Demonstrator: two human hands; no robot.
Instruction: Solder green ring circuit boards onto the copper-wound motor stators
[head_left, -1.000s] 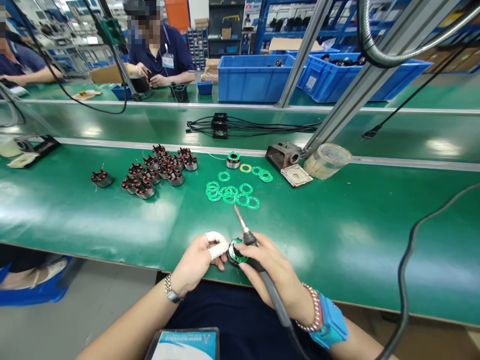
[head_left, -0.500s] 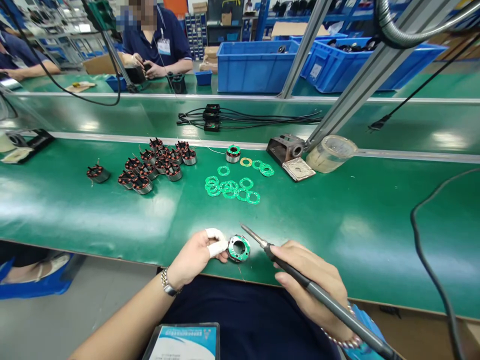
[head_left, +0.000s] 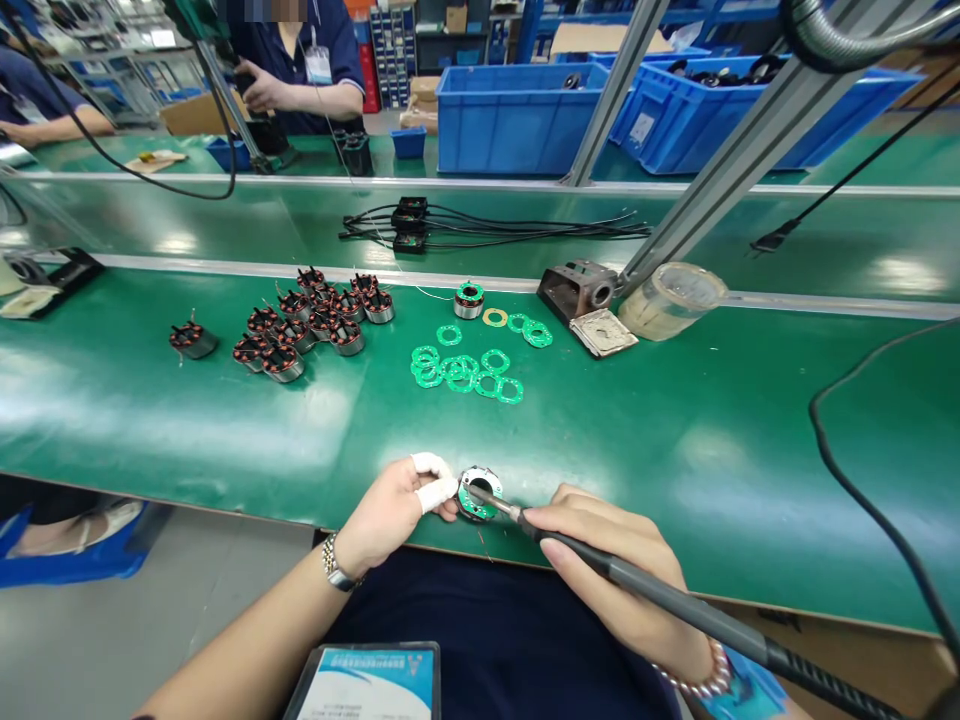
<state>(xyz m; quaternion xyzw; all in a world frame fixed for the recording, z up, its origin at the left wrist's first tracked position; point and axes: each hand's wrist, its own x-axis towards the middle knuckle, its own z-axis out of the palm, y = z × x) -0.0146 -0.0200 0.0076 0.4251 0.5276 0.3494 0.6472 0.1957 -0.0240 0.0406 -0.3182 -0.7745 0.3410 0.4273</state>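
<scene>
My left hand [head_left: 401, 500], with white covers on thumb and forefinger, pinches the left side of a motor stator [head_left: 469, 504] topped by a green ring-shaped circuit board. The stator is at the table's front edge. My right hand [head_left: 611, 560] is closed around a soldering iron [head_left: 585, 555]. The iron's tip lies over the ring board, near its centre hole; whether it touches cannot be made out. Farther back, several loose green ring boards [head_left: 461, 372] lie spread on the table, and another stator with a board [head_left: 469, 300] stands behind them.
Several bare stators [head_left: 281, 360] are clustered at left. A soldering iron stand [head_left: 581, 290] with a sponge [head_left: 602, 332] and a cloudy plastic cup [head_left: 673, 300] stand at right. Black cables [head_left: 495, 228] lie behind the rail. Across the bench a co-worker [head_left: 300, 85] sits near blue bins [head_left: 517, 120].
The soldering iron has moved left and down, bringing its tip from beyond the stator to over its board. My left hand keeps its pinch. The co-worker's hand across the bench has risen.
</scene>
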